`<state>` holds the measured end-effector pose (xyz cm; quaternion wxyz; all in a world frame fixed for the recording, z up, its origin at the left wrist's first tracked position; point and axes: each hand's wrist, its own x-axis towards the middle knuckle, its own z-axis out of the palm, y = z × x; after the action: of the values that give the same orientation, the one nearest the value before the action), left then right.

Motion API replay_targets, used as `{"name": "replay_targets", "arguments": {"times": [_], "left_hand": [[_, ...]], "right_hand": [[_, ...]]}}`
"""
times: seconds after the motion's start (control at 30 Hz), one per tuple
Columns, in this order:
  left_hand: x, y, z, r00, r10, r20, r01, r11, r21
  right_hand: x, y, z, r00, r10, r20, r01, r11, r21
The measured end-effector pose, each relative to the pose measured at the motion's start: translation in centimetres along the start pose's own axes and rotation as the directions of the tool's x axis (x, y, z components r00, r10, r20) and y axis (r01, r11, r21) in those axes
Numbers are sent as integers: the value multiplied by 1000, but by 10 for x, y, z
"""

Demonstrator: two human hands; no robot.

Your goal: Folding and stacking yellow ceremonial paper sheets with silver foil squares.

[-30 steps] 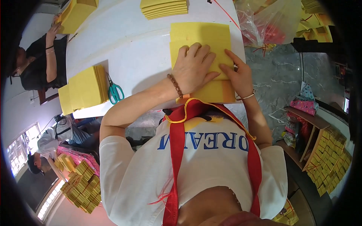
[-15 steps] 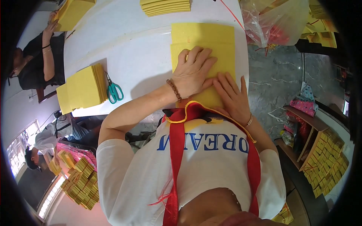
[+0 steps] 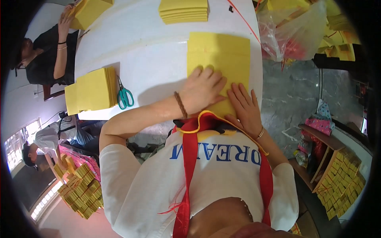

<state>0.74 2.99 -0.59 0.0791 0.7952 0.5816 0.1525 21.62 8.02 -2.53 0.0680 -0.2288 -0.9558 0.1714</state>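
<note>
A yellow paper stack or folded paper piece (image 3: 218,49) lies on the white table close to its right edge. My left hand (image 3: 203,90) presses on it with bent, slightly separated fingers and the thumb out to the right. Beside it, my right hand (image 3: 246,106) rests flat on the paper's near right edge, fingers stretched. Neither hand encloses anything. How many layers lie under the hands cannot be made out. A fanned pile of yellow paper (image 3: 90,89) is at the table's left edge, with teal-handled scissors (image 3: 125,98) next to it.
Another stepped yellow stack (image 3: 183,11) stands at the far side of the table (image 3: 147,51). A clear plastic bag (image 3: 291,37) is beyond the right edge. At far left, a person's hand (image 3: 64,24) holds yellow paper; another person handles yellow bundles (image 3: 81,192) lower left.
My left hand has slid toward me over the paper, its fingers more bent. My right hand stays flat at the edge. The whole view has shifted slightly.
</note>
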Motion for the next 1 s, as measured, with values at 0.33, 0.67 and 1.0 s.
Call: {"name": "replay_targets", "arguments": {"times": [0.33, 0.67, 1.0], "left_hand": [[2, 6, 16, 985, 85, -149, -42, 962, 272], [46, -107, -75, 869, -30, -493, 169, 956, 241], [76, -271, 52, 925, -126, -358, 245, 918, 313]], "right_hand": [[-7, 28, -6, 925, 372, -78, -55, 334, 941], [-10, 29, 3, 836, 497, -233, -19, 451, 892], [-10, 20, 13, 903, 368, -222, -94, 673, 734]]}}
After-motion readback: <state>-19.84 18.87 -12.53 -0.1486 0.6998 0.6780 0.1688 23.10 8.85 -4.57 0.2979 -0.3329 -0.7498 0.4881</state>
